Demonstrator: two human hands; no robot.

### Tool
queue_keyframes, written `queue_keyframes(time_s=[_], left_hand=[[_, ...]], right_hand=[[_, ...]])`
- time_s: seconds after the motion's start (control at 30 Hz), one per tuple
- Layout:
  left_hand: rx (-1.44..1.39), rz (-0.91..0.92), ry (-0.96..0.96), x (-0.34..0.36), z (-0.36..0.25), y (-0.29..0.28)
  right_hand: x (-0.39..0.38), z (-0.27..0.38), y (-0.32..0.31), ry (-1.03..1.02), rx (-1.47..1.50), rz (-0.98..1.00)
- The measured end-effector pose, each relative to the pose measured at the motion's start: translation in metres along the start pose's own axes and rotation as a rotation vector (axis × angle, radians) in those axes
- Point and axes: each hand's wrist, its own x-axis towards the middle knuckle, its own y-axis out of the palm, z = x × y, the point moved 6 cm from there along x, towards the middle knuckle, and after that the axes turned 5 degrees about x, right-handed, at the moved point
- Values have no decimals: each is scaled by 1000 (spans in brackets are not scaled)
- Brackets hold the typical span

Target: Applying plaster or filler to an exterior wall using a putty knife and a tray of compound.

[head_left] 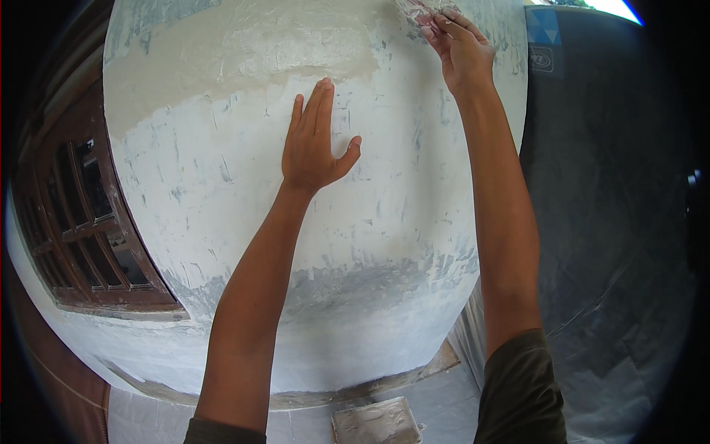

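Observation:
My left hand (pixel 310 144) is raised in front of the wall (pixel 370 200), fingers stretched out and thumb apart, holding nothing. Its fingertips lie at the lower edge of a beige band of wet-looking putty (pixel 296 52); I cannot tell whether they touch it. Higher up on the right, the fingers of my right hand (pixel 466 55) are pinched around a putty-smeared, pinkish flat piece (pixel 421 11) close to the wall. The top of that piece is cut off by the picture's edge, so its exact kind does not show.
A dark brown wooden window with glass panes (pixel 92 214) is set in the wall at the left. Below, a putty-covered board or tray (pixel 377 422) lies on the grey floor (pixel 296 425). A large dark sheet or panel (pixel 606 185) stands at the right.

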Motion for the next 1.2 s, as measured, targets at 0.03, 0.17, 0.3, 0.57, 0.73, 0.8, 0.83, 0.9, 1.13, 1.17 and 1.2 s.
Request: queue_keyframes(time_s=[0.03,0.17,0.3,0.57,0.73,0.8,0.83,0.9,1.13,1.17,1.2], left_hand=[[3,2,-4,-1,1,-1],[-3,-3,1,1,-1,0],[-3,-12,-2,0,-1,-1],[-17,-17,-6,-1,0,-3],[-7,-11,-2,0,0,-2],[-10,-9,-2,1,0,-2],[-10,-8,-3,1,0,-2],[-12,-11,-2,1,0,-2],[-19,2,-20,1,0,-1],[-18,2,-21,1,1,0],[-14,-6,-14,1,0,0]], right_hand=[[-1,-6,9,3,2,2],[5,-34,16,62,144,-258],[-13,-52,27,136,58,-469],[-34,-49,27,221,-139,-559],[-43,-48,21,269,-201,-505],[-48,-51,19,268,-185,-489],[-51,-52,17,256,-172,-500],[-56,-53,13,243,-161,-512],[-85,-58,-6,221,-173,-448],[-88,-54,-9,177,-156,-416],[-91,-50,-12,179,-155,-415]])
